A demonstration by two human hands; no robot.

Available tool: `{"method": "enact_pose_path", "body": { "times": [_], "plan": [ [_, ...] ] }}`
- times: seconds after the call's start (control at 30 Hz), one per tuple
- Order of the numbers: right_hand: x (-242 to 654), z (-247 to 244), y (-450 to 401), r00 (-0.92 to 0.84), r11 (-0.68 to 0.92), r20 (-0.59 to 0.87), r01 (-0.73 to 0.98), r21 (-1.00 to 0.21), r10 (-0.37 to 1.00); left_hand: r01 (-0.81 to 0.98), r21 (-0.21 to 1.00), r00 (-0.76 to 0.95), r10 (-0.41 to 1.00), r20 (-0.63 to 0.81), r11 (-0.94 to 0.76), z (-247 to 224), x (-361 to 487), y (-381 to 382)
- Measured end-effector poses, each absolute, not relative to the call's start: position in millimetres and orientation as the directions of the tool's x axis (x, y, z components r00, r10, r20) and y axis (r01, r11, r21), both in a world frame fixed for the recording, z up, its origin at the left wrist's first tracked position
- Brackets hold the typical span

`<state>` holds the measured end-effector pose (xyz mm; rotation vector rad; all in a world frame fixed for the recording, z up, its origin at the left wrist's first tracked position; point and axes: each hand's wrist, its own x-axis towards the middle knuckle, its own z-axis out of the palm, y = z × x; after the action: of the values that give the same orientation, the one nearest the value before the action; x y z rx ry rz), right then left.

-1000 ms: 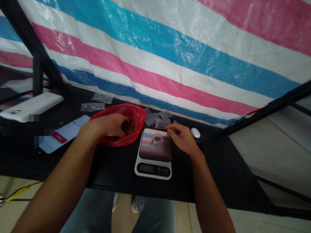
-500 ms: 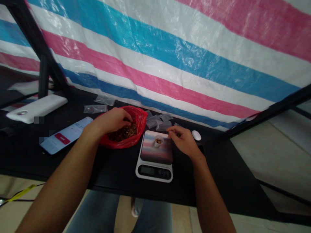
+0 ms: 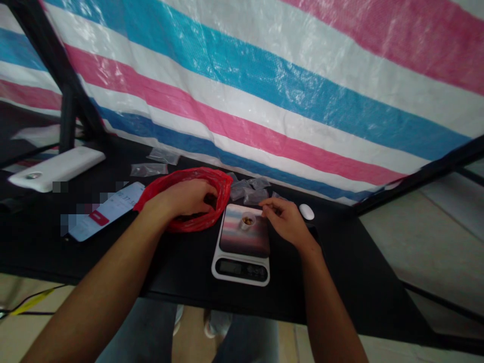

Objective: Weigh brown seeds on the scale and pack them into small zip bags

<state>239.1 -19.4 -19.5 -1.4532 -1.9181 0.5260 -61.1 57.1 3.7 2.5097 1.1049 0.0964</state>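
Observation:
My left hand (image 3: 194, 195) is inside the mouth of a red plastic bag (image 3: 185, 225), palm down, with thumb and fingers apart. Its wrist hides most of the bag's contents. Right of the bag lies a white kitchen scale (image 3: 242, 277) with a dark, glossy plate and a small display. On the plate stands a small clear cup (image 3: 247, 225) holding a few brown-yellow bits. My right hand (image 3: 282, 216) hovers at the plate's upper right corner, its thumb and forefinger pinched together. Whatever may be between those fingertips is too small to tell.
Several small clear plastic bags (image 3: 254, 195) lie behind the scale, and more clear bags (image 3: 148, 169) lie behind the red bag. A lit phone (image 3: 113, 207) and a white oblong device (image 3: 56, 169) are at left. A white mouse-like object (image 3: 306, 212) sits at right. Striped sheeting (image 3: 242, 108) hangs behind.
My left hand has moved slightly right and deeper into the red bag, and its thumb and fingers have parted. The bag's rim has spread leftward over the phone's edge. My right hand stays nearly still.

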Motion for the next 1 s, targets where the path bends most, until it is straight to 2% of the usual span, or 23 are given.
{"method": "enact_pose_path", "body": {
  "times": [0.23,0.4,0.63,0.77,1.0],
  "plan": [
    [239,-19,-19,-0.164,0.297,0.255,0.671,-0.679,0.953,0.728,0.390,0.645,0.756,-0.111,-0.564,4,-59,57],
    [240,-20,-18,-0.165,0.289,0.244,0.678,-0.675,0.956,0.745,0.396,0.637,0.749,-0.183,-0.537,3,-62,57],
    [239,-19,-18,-0.162,0.292,0.249,0.667,-0.685,0.955,0.755,0.334,0.632,0.762,-0.143,-0.564,3,-64,63],
    [239,-19,-18,-0.159,0.295,0.255,0.663,-0.688,0.954,0.722,0.348,0.667,0.735,-0.119,-0.598,2,-68,66],
    [239,-20,-18,-0.167,0.281,0.230,0.664,-0.692,0.959,0.745,0.396,0.648,0.723,-0.240,-0.537,6,-66,60]
  ]
}}
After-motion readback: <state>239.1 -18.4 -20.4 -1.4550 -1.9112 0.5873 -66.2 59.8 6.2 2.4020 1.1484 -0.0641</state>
